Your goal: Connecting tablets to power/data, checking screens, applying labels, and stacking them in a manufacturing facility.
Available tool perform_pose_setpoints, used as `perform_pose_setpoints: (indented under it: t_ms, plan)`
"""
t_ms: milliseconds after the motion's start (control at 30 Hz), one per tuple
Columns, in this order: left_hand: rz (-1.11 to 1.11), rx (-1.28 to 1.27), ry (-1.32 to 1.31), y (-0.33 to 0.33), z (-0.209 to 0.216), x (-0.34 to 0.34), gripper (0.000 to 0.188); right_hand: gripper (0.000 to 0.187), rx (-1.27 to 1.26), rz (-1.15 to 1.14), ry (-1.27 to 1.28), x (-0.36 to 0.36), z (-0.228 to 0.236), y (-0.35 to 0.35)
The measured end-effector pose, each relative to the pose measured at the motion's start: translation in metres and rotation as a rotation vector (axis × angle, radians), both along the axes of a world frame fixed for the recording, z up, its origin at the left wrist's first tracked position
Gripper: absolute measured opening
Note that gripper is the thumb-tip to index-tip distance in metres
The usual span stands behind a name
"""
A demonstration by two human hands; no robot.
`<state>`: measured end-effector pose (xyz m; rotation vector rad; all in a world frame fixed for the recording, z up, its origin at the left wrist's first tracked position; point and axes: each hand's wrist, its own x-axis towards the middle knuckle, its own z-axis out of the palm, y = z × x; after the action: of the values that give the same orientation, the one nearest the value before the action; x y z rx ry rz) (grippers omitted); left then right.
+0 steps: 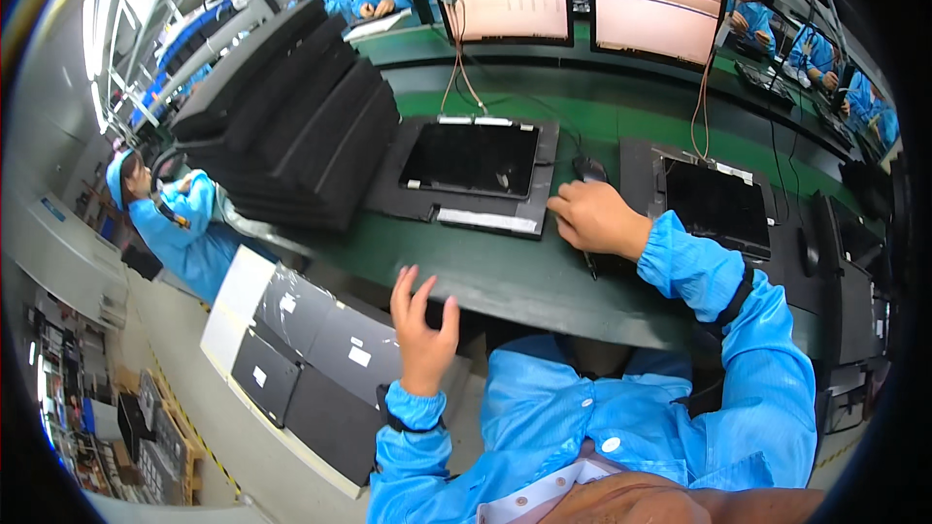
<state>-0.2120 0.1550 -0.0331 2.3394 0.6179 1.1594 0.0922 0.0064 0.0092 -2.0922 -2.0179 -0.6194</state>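
Note:
My left hand [424,338] is raised off the near edge of the bench, fingers spread, with nothing in it. My right hand [600,220] is curled just right of a dark screen panel [471,159], its fingers closed on a thin black pen-like tool [590,265] whose end points toward me. The fingers hide most of this tool. The panel lies on a black foam pad [388,182], with a white strip [487,221] along its near side. Beyond my right hand sits a black computer mouse [588,170].
A tall stack of black foam trays [282,116] rises at the left. A second dark panel [714,199] lies right. Two monitors [510,0] stand behind, cables hanging. Grey sheets [340,408] cover a low surface at lower left. A co-worker in blue [184,223] is at far left.

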Motion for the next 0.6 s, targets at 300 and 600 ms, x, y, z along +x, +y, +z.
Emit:
perform_pose_setpoints:
  t_ms: [300, 600]
  plan:
    - [-0.130, 0.275, 0.418, 0.080, 0.005, 0.151, 0.081, 0.027, 0.097, -0.221, 0.229, 0.059, -0.034, 0.081]
    - [-0.175, 0.492, 0.187, 0.123, 0.024, 0.189, 0.059, 0.040, 0.023, -0.137, 0.399, 0.063, 0.082, 0.079]
